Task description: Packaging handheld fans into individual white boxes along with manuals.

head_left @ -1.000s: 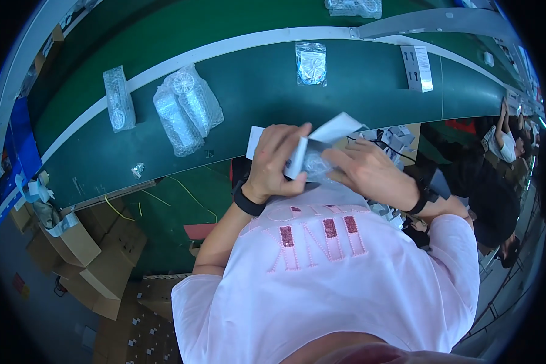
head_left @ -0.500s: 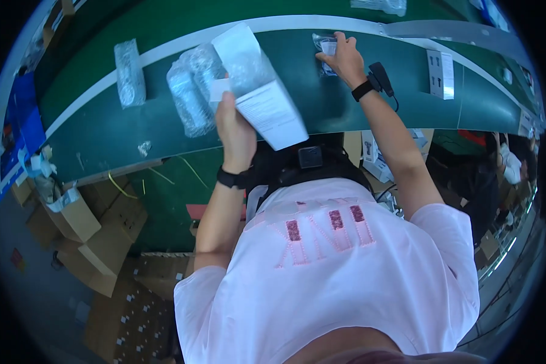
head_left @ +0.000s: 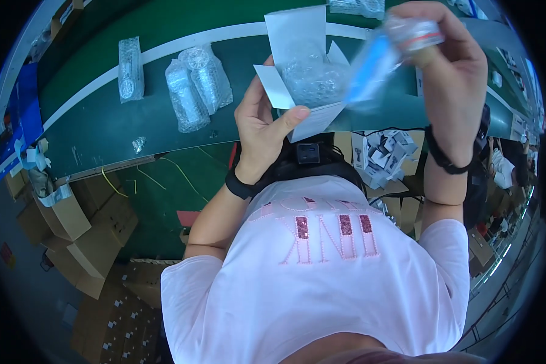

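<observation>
The left hand (head_left: 262,130) grips a white box (head_left: 296,30) held up, thumb on its near wall; the right (head_left: 454,79) pinches a blurry clear bag (head_left: 370,70), blue and red, beside it. Bubble wrap (head_left: 312,79) already sits inside; flaps stand open, bag outside. Wrapped bundles (head_left: 211,76) lie leftward on the green bench (head_left: 106,136).

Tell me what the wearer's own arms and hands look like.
Both the left hand and the right hand are without gloves, and the forearms are bare. Each wrist wears a black band: the left band and the right band, which has a dark, blocky piece beside it. The short sleeves are white and plain.
</observation>
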`<state>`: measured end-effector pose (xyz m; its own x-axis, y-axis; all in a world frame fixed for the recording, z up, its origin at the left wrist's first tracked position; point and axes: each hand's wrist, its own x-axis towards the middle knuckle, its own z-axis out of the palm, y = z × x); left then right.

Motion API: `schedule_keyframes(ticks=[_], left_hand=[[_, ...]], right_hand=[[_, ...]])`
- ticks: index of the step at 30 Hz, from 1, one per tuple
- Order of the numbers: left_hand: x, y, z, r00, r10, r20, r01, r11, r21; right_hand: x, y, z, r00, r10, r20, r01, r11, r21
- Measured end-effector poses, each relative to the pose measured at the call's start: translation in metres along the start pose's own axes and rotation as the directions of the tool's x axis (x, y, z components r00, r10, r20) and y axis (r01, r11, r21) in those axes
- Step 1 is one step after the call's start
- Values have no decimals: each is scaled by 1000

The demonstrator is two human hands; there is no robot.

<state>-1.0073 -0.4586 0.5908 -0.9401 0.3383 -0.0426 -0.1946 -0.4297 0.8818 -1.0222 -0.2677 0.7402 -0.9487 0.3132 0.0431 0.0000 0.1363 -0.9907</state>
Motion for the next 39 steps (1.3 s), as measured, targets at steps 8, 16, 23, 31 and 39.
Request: schedule_keyframes(ticks=[8, 16, 23, 31, 39], left_hand=[[-3, 15, 30, 997, -72, 6, 73, 997, -33], [-18, -10, 34, 929, -356, 97, 366, 922, -125], [-24, -26, 25, 968, -192, 162, 150, 959, 240], [-23, -9, 12, 940, 84, 331, -192, 932, 307], [4, 6, 15, 827, -29, 561, -205, 915, 348]], right_hand=[[-5, 21, 7, 789, -75, 609, 553, 519, -652], [48, 46, 9, -284, 741, 609, 179, 665, -725], [17, 47, 0, 291, 577, 764, 261, 720, -643], [-31, 44, -63, 677, 551, 488, -447, 835, -321], [-63, 84, -43, 816, 229, 530, -362, 918, 160]])
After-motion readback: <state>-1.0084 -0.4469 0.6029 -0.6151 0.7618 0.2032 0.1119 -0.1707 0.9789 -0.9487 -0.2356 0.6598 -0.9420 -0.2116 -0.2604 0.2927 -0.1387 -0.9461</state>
